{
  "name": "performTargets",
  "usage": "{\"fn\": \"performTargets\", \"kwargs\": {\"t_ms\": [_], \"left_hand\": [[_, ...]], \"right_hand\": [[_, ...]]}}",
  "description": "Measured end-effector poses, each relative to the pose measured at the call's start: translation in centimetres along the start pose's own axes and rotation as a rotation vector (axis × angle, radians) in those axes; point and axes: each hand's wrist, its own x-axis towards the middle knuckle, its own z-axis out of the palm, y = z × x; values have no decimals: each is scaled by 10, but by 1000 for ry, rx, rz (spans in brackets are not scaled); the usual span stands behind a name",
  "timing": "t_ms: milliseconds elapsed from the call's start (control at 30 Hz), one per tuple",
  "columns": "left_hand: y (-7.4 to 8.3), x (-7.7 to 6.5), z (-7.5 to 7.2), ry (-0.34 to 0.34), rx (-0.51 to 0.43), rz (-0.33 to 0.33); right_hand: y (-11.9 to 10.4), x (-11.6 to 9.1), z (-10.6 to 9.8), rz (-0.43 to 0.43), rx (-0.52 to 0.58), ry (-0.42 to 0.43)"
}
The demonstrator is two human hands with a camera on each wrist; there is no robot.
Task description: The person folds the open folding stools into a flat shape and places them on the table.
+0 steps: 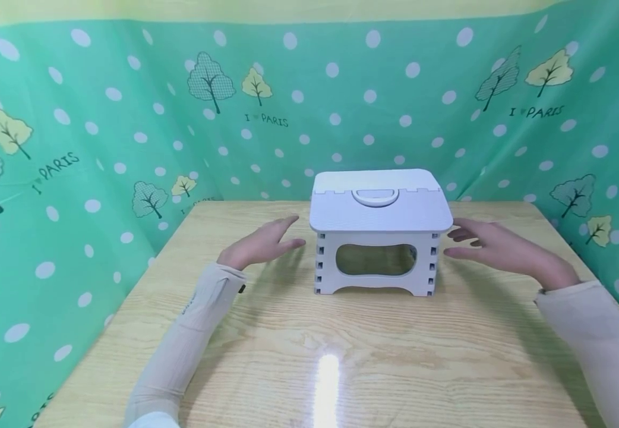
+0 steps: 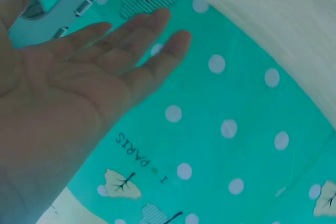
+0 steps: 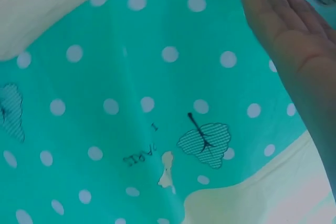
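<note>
A white folding step stool [image 1: 381, 214] stands upright on the wooden table, its top flat and its handle [image 1: 375, 197] lying across the middle. Just left of the stool is my left hand [image 1: 261, 242], fingers extended toward it and a gap between them. In the left wrist view the left palm [image 2: 79, 82] shows with nothing in it, and a slotted edge of the stool [image 2: 73, 9] appears behind the fingers. My right hand [image 1: 493, 245] is at the stool's right side, fingertips right at the top's edge. The right wrist view shows only part of that hand [image 3: 299, 40].
The light wooden table [image 1: 267, 345] carries a bright light reflection near its front. A green dotted cloth [image 1: 299, 131] with printed trees hangs behind the table and along both sides.
</note>
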Motion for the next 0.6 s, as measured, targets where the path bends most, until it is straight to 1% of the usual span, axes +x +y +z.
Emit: {"fn": "performTargets", "kwargs": {"t_ms": [200,333,467,600], "left_hand": [[7,0,2,-19,-73,98],[11,0,3,-38,-165,154],[15,0,5,-81,-247,206],[21,-1,8,-132,-274,240]], "right_hand": [[-9,-4,2,-60,113,-61],[-12,-3,7,-91,169,-91],[-15,-1,13,-123,196,-91],[-15,2,21,-131,204,-78]]}}
